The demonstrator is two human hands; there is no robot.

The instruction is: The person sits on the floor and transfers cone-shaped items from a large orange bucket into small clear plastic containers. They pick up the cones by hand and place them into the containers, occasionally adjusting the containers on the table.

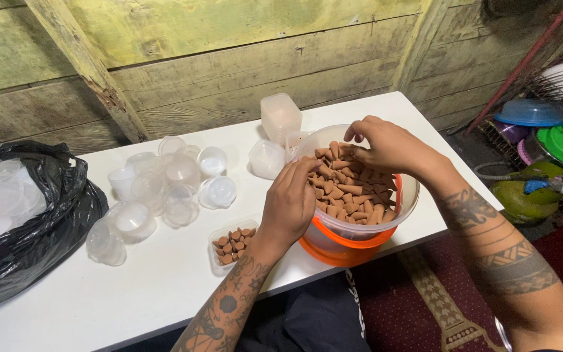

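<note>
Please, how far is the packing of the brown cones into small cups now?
Done: one small tray holds cones. In hand: the left hand and right hand reach into the bucket of cones. Left: many empty cups, and the bucket is nearly full.

A bucket (360, 236) stood on the table (164, 287) near its right front edge, with cones (353, 195) in it. Both hands, the left hand (289, 203) and the right hand (386, 145), were over the bucket. Left of it lay a small tray (232, 246); further left, scattered cups (164, 189); at the far left, a bag (27, 221)
</note>
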